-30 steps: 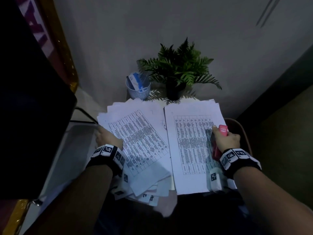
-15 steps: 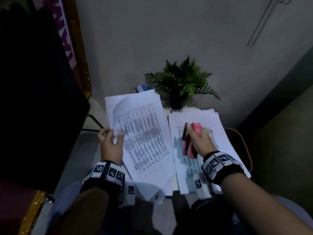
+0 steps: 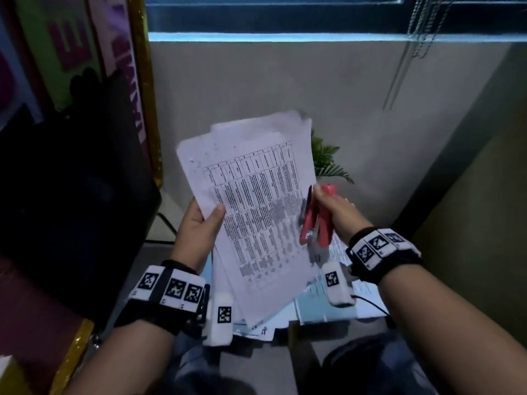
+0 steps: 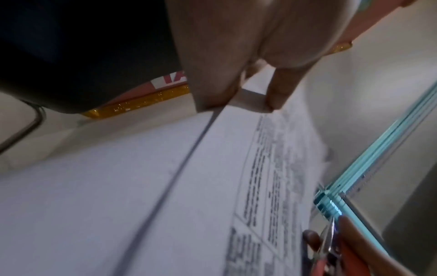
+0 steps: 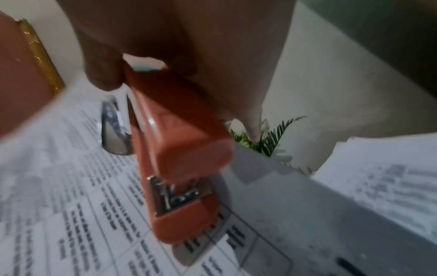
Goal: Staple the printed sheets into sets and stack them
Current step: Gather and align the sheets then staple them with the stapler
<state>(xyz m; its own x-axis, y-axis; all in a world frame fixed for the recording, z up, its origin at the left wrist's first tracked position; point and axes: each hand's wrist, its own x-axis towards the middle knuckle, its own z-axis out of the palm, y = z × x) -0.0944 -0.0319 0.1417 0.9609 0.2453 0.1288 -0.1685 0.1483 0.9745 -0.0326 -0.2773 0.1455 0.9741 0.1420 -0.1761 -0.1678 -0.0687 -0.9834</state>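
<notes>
My left hand (image 3: 204, 223) holds a sheaf of printed sheets (image 3: 256, 201) lifted up in front of me, thumb on the printed face and fingers behind its left edge. The left wrist view shows the same pinch (image 4: 246, 100) on the sheets (image 4: 165, 186). My right hand (image 3: 332, 208) grips a red stapler (image 3: 316, 220) at the sheaf's right edge. In the right wrist view the stapler (image 5: 179, 158) lies against the printed face (image 5: 82, 214), its mouth end toward the camera. More printed sheets (image 3: 362, 289) lie on the table below.
A green fern (image 3: 328, 161) stands behind the lifted sheets, against the grey wall. A black monitor (image 3: 71, 195) fills the left. A window ledge (image 3: 285, 37) runs along the top. My knees are at the bottom edge.
My left hand has lifted the left pile of sheets off the table to chest height. My right hand has carried the stapler left, from over the right pile to the lifted sheaf's right edge.
</notes>
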